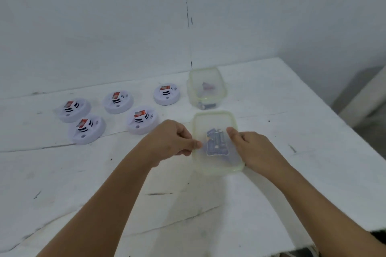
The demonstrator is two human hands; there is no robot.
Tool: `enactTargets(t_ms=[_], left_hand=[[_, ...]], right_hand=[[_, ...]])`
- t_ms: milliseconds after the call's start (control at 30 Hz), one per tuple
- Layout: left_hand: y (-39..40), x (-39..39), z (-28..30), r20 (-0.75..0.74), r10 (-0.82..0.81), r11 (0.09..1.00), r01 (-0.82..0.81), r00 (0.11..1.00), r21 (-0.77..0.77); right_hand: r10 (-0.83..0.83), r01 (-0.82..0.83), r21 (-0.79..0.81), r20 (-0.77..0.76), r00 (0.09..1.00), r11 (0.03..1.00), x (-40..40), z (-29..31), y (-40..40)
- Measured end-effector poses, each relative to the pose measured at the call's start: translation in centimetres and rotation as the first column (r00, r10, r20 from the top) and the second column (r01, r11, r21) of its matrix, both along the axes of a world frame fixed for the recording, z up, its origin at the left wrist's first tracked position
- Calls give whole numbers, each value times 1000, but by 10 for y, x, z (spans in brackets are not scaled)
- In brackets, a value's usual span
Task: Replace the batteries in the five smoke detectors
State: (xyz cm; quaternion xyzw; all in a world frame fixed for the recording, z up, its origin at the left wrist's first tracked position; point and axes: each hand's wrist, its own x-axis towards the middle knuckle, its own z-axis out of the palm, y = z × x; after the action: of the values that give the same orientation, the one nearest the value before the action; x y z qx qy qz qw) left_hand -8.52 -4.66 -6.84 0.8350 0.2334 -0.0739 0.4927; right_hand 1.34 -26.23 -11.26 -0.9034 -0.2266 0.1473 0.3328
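From the head camera, a white bench (271,183) ran up to a pale wall. Five white smoke detectors lay on its left half, each with an orange-red battery showing on top: the far-left detector (74,110), the near-left detector (86,129) just in front of it, the middle-rear detector (118,101), the middle-front detector (142,119) and the rear-right detector (166,94). Right of them stood two translucent, green-rimmed plastic boxes. The far box (205,87) sat close to the wall with a blurred reddish object inside and dark items at its near end. The near box (217,142) held dark blue batteries (217,144), seen hazily through the plastic. The left hand (170,139) had its fingers pinched on the near box's left rim. The right hand (253,149) gripped its right rim, thumb lying over the top. Whether that box wore a lid could not be told.
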Motion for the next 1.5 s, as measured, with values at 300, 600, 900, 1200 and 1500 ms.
enactTargets(t_ms=[300,600,900,1200,1500], left_hand=[[-57,76,-14,110,-105,994,109,988,-30],[-96,118,-20,336,20,998,-41,942,55],[-102,151,5,2,-315,825,273,949,494],[-110,180,21,-74,-274,682,248,959,689],[-98,210,23,-76,-199,675,192,977,712]], right_hand=[[-290,290,-2,-12,957,957,33,-1,-65],[-366,364,46,19,931,930,97,10,-65],[-333,332,51,-1,943,942,159,9,-48],[-270,269,62,12,963,961,206,11,-26],[-235,235,54,-8,972,970,239,14,-2]])
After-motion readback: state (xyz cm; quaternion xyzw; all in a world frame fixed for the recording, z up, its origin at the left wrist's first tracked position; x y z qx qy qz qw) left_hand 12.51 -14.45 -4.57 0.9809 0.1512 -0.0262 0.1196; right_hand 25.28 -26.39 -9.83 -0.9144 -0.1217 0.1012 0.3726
